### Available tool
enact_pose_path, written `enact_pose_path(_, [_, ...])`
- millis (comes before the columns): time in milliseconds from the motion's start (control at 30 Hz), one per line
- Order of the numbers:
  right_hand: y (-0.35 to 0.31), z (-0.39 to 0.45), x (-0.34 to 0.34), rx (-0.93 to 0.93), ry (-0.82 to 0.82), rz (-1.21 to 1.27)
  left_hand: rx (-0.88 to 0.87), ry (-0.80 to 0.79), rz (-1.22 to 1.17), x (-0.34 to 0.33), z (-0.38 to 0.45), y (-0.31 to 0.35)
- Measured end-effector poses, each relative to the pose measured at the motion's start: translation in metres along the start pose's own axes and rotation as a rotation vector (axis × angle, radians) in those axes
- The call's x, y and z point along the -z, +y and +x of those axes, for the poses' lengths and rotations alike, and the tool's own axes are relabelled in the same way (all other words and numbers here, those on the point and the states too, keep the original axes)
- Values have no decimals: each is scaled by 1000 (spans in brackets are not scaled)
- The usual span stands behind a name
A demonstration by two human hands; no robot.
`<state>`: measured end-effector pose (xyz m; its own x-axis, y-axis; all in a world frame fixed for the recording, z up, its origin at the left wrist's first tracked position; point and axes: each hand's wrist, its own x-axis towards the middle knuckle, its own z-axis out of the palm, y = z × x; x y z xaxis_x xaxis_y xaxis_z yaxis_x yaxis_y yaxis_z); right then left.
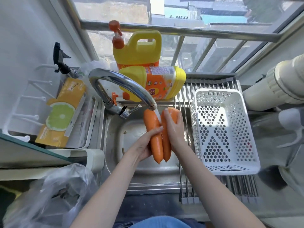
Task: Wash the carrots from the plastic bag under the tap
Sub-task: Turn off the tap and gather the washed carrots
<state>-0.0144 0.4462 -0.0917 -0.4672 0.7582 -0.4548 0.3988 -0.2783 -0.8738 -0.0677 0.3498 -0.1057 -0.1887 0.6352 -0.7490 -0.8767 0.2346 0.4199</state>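
Note:
Two orange carrots lie side by side over the steel sink (115,145), under the curved chrome tap (125,84). Water runs from the spout between them. My left hand (144,143) grips the left carrot (152,129) from below, fingers curled over it. My right hand (174,127) wraps round the right carrot (166,145) near its thick upper end. The clear plastic bag (54,195) lies crumpled on the counter at the lower left.
A white perforated basket (223,132) stands on a metal roll-up rack (213,84) over the sink's right side. Two yellow detergent jugs (139,50) sit behind the tap. A yellow packet (62,111) rests in a tray at the left. Window bars run behind.

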Motion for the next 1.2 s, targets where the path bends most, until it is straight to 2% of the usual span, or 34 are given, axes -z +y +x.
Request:
enact_pose_path(133, [-19,11,-8,-84,-91,-55,91,-164,-194,3,-11,-8])
enact_pose_path(333, [-33,11,-17,-3,-41,-208,126,-139,-285,1,-15,-1])
enact_pose_path(500, [-32,10,-23,54,-131,-415,97,-190,-468,-14,-22,-9])
enact_pose_path(633, [-38,17,-25,88,-202,-636,170,-137,-559,-25,-23,-6])
enact_pose_path(800, [-50,16,-35,148,-325,-725,116,-51,-592,-21,-27,-3])
enact_pose_path(933, [-60,17,-47,27,-296,-667,92,-46,-619,-14,-33,6])
enact_pose_path(1067, [-61,27,-49,-63,-309,-734,117,-34,-652,-15,-34,14])
enact_pose_path(1200, [-43,38,-66,7,-383,-865,105,-30,-692,-15,-33,11])
